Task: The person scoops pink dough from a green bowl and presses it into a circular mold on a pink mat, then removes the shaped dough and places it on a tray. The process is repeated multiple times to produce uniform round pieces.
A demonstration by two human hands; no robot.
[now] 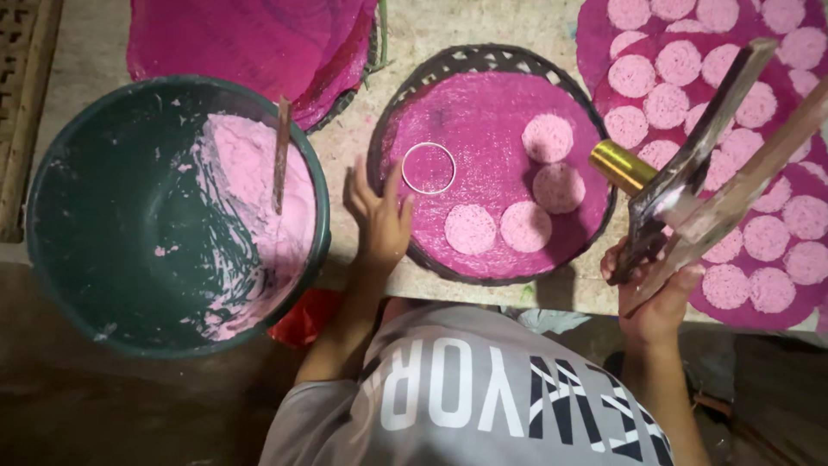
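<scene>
A round woven tray [448, 62] lined with magenta cloth sits in the middle. On it lie several pale pink discs [547, 138] and a thin metal ring [429, 167]. My left hand [378, 217] rests on the tray's left rim with its fingers spread, just left of the ring and holding nothing. My right hand [654, 293] is at the tray's lower right, closed around two long flat metal blades [707, 155] that slant up to the right. A shiny gold cylinder [623, 166] shows beside the blades, over the tray's right rim.
A large green bucket [103, 216] at the left holds pink paste [250, 181] with a wooden stick [280, 151] standing in it. A magenta sheet [776, 311] at the right carries several pink discs. Another magenta-lined tray [250, 43] lies at the top.
</scene>
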